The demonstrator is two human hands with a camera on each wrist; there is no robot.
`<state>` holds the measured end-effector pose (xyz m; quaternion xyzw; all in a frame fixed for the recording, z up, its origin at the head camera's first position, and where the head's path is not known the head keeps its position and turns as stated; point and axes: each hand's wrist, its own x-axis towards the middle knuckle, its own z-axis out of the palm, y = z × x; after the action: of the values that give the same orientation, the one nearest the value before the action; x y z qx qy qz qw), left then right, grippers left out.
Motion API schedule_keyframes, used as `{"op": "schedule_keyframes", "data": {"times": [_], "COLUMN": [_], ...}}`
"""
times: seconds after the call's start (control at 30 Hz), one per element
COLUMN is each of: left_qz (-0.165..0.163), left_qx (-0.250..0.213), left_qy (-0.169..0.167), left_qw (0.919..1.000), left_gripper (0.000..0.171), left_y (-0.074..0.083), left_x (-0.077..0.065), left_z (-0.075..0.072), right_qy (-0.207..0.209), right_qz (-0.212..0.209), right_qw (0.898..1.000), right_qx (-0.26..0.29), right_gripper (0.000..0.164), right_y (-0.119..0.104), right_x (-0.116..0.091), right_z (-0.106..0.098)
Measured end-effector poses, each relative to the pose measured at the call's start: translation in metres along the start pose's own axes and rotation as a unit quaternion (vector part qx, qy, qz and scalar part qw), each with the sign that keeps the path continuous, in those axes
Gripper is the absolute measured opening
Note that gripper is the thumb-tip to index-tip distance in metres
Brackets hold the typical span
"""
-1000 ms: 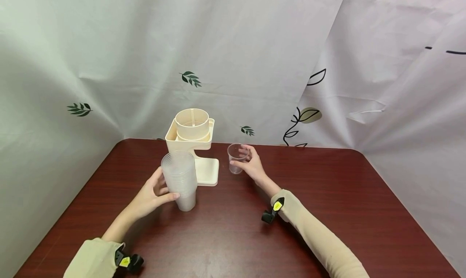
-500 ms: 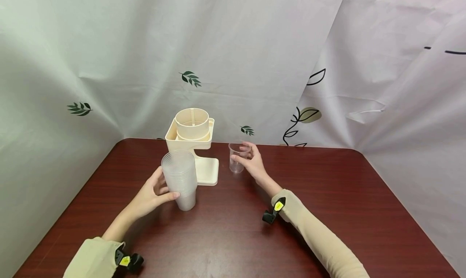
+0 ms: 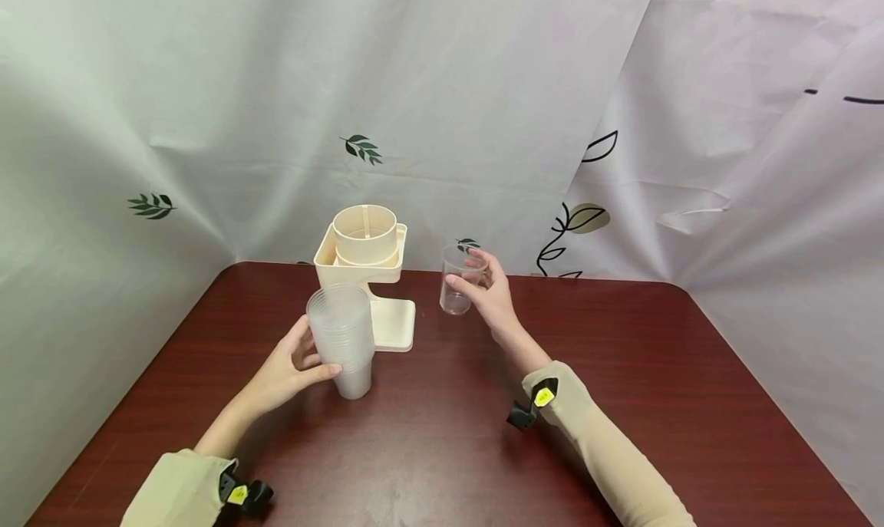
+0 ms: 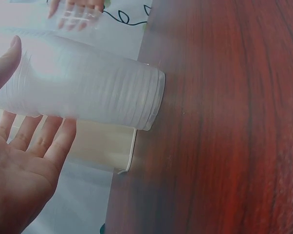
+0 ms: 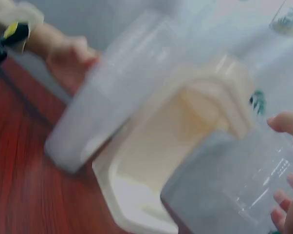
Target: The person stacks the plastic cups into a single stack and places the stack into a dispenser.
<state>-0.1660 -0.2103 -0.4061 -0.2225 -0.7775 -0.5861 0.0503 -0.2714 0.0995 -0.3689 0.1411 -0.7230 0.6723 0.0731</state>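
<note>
A tall stack of nested clear plastic cups stands upright on the table, left of the middle. My left hand grips its near left side, the thumb in front and the fingers behind. In the left wrist view the stacked cups lie across the upper left, against the palm side. To the right, my right hand holds a single clear plastic cup, mouth up, seemingly raised a little over the table. That cup looks blurred in the right wrist view.
A cream plastic cup holder, with a round open ring on top and a flat foot, stands just behind the stack. The dark red wooden table runs back to a pale curtain with leaf prints.
My right hand has lifted the single cup and moved slightly back and to the right. The left hand and the stack stay where they were.
</note>
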Motion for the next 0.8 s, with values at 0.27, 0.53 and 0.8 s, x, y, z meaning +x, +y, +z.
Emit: {"op": "schedule_keyframes", "data": {"times": [0.27,0.53,0.8], "left_qz": [0.002,-0.008,-0.007], "left_qx": [0.000,0.004,0.006], "left_qy": [0.002,0.001,0.003], "left_qw": [1.0000,1.0000,1.0000], "left_gripper": [0.078,0.080,0.079], "left_y": [0.001,0.000,0.000], "left_x": [-0.001,-0.001,-0.001], "left_z": [0.001,0.000,0.001], "right_qy": [0.007,0.006,-0.018], "right_qz": [-0.023,-0.080,-0.109], "right_qw": [1.000,0.997,0.994], "right_qx": [0.005,-0.013,-0.008], "right_gripper": [0.062,0.063,0.063], "right_y": [-0.031,-0.056,-0.074], "right_x": [-0.007,-0.017,-0.024], "right_z": [0.007,0.017,0.028]}}
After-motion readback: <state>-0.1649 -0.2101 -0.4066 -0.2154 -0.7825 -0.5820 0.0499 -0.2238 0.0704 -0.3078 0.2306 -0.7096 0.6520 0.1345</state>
